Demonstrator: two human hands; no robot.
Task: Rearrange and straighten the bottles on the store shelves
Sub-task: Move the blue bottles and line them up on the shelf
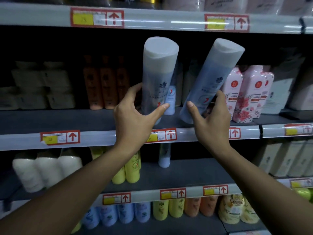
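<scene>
1. Red-framed price labels with yellow patches and upward arrows run along the shelf edges, one at ten o'clock point(97, 16).
2. Pale wrapped packs point(42, 85) stacked at nine o'clock (print too blurred to read).
3. Beige cartons point(286, 158) standing upright at four o'clock.

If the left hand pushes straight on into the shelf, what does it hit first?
Probably the small pale-blue bottle standing just behind the tall grey-blue bottle the left hand holds; depth is unclear.

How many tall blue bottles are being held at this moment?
2: one blue bottle in the left hand, nearly upright; another in the right hand, tilted right. Similar smaller bottles stand behind.
</scene>
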